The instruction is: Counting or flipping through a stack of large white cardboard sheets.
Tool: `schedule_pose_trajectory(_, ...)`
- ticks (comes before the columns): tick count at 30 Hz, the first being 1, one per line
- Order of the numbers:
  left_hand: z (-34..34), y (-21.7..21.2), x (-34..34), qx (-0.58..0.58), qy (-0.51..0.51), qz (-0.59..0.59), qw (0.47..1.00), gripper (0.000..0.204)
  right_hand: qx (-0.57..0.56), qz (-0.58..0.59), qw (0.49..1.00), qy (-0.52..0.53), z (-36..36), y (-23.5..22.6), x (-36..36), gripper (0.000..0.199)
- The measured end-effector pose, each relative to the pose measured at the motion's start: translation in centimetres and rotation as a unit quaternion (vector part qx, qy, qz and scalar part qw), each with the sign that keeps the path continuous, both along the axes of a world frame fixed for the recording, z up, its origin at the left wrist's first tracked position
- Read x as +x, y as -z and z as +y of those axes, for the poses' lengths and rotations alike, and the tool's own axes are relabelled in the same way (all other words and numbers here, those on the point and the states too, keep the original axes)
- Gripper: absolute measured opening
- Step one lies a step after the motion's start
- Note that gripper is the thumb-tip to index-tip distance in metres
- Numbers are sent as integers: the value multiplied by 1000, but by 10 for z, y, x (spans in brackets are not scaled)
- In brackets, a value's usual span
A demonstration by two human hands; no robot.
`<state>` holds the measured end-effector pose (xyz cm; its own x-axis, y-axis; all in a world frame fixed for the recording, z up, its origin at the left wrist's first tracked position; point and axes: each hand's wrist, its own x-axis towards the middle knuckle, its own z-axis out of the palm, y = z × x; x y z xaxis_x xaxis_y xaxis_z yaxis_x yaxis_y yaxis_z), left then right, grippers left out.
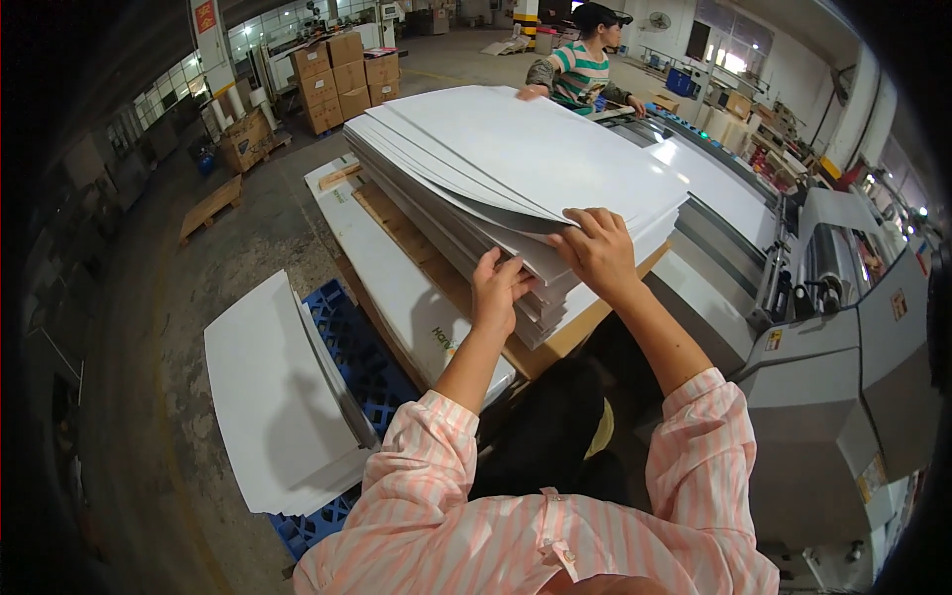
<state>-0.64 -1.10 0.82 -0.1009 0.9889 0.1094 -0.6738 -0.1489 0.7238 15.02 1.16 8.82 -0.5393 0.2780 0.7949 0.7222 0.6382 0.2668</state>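
A tall stack of large white sheets [555,139] lies in front of me, its near edges uneven. My right hand [600,256] pinches the near corner of the upper sheets, and they bow upward there, leaving a dark gap beneath. Just left of it, my left hand [501,290] rests against the stack's near side below the raised sheets. The fingers of that hand are bent and apart, with nothing seen gripped in them. Across the stack, a co-worker in a green-and-white striped shirt [583,74] has one hand on its far edge.
A lower pile of white sheets [278,397] lies on a blue plastic pallet [342,327] at my left. White wrapped material [387,288] lies beside the stack. A grey machine [803,397] stands close on my right. Brown cartons [347,74] and a wooden pallet [210,210] are farther back.
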Motion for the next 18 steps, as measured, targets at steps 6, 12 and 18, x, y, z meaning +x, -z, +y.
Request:
schedule_pose_trajectory(6,-8,-16,15,-25,-78,40,996,58,-114,92,987,-72,9,15,-2,20)
schedule_pose_trajectory(12,-8,-9,11,-6,-29,123,992,22,-458,480,734,-145,38,-16,-14,42)
schedule_pose_trajectory(18,-9,1,12,4,-41,236,971,14,-284,209,928,-124,11,5,-10,18)
